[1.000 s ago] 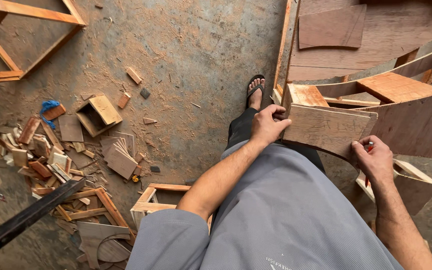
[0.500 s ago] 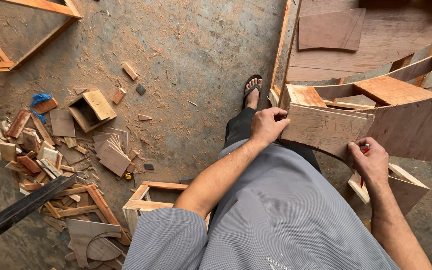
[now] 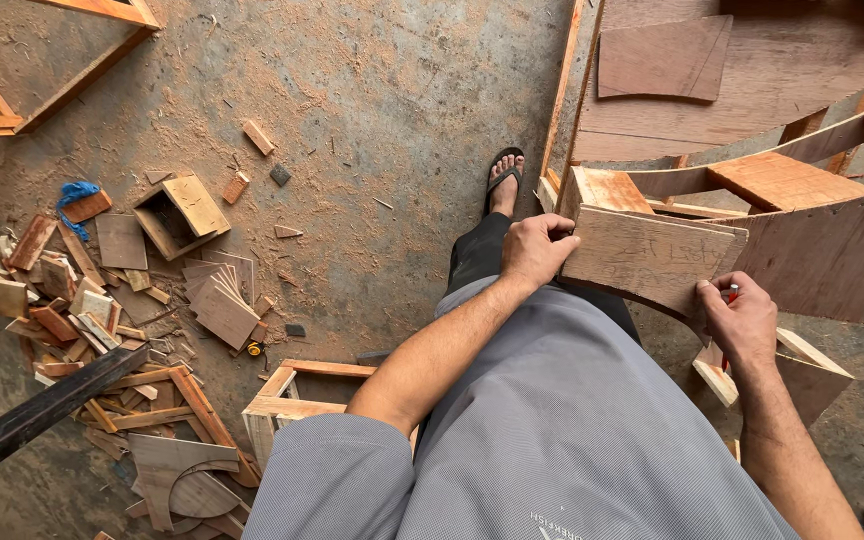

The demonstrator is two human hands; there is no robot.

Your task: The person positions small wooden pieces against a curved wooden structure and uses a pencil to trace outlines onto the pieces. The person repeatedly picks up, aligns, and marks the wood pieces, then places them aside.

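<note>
While a curved plywood panel [image 3: 647,258] is held at mid-right of the scene, its left end is gripped by the left hand [image 3: 535,250], fingers curled over the top edge. Its right lower corner is met by the right hand [image 3: 742,320], which is closed around a small red object [image 3: 731,294], too little of it seen to be identified. The panel is set against a curved wooden frame [image 3: 782,180] made of plywood ribs and blocks, which fills the right side and far right. A flat plywood piece [image 3: 664,58] is laid on a larger sheet at the far right. Below the right hand, a small wooden box [image 3: 802,370] is partly hidden by the wrist. A sandalled foot [image 3: 504,180] is planted on the dusty floor [image 3: 372,100] just left of the frame. Much of the near view is blocked by the person's grey shirt [image 3: 552,440]. On the left, a pile of offcuts [image 3: 72,300] is scattered, with a small open box [image 3: 177,215] and a blue rag [image 3: 77,192] beside it. A low wooden frame [image 3: 292,400] is seen near the left elbow, and a dark bar [image 3: 32,420] crosses the near left corner. Another open frame [image 3: 42,60] lies at far left.
</note>
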